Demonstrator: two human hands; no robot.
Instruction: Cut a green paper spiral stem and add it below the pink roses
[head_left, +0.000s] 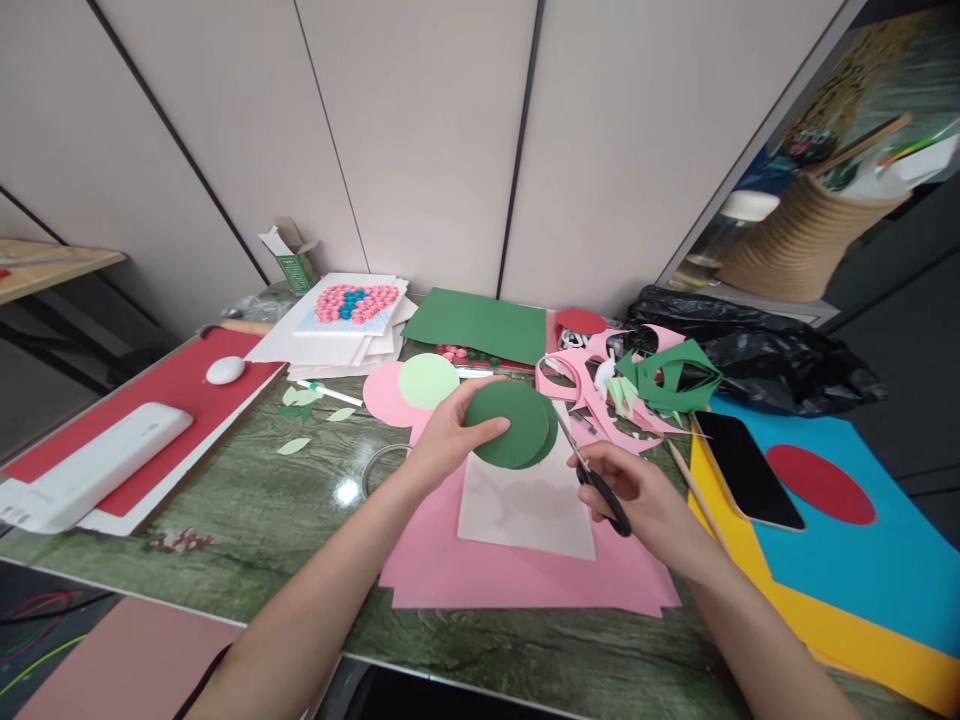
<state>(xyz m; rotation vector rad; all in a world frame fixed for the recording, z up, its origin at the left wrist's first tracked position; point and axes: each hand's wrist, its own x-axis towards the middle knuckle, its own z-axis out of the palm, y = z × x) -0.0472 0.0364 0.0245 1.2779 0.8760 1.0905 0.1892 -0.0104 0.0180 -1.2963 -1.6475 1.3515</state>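
Between the thumb and fingers of my left hand are overlapping dark green paper circles, held up above the papers. My right hand grips a pair of scissors by its black handles, with the blades pointing up toward the right edge of the circles. Whether the blades touch the paper I cannot tell. Below both hands lies a white sheet on top of pink paper. A light green circle overlaps a pink circle just beyond my left hand.
Pink and green paper scraps pile up at the back right, near a black plastic bag. A phone rests on blue and yellow paper at right. Leaf-shaped cutouts, a white device and a mouse are at left.
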